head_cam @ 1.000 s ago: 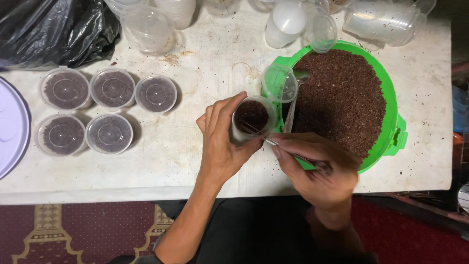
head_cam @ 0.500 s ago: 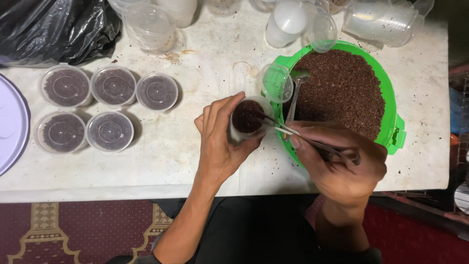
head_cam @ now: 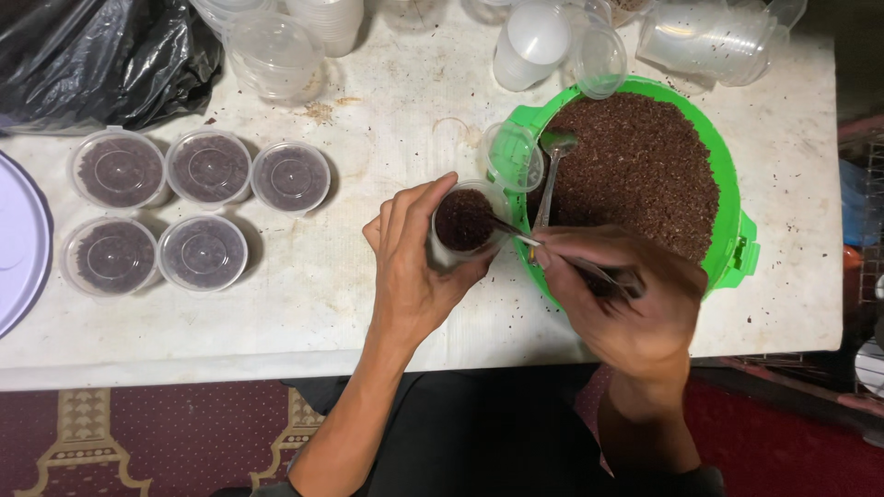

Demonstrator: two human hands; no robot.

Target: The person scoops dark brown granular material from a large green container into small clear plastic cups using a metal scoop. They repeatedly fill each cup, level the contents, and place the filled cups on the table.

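The small clear cup (head_cam: 463, 221) of brown grains stood near the green bowl (head_cam: 737, 248) on the tabletop (head_cam: 368, 276). My left hand (head_cam: 414, 267) was closed around its thin, probably bendable wall; my right hand (head_cam: 617, 304) pinched a spoon (head_cam: 516, 235) over it.

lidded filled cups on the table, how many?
5, all left of the left hand: three in a back row, two in front. The cup in that hand is filled but unlidded. None look hidden.
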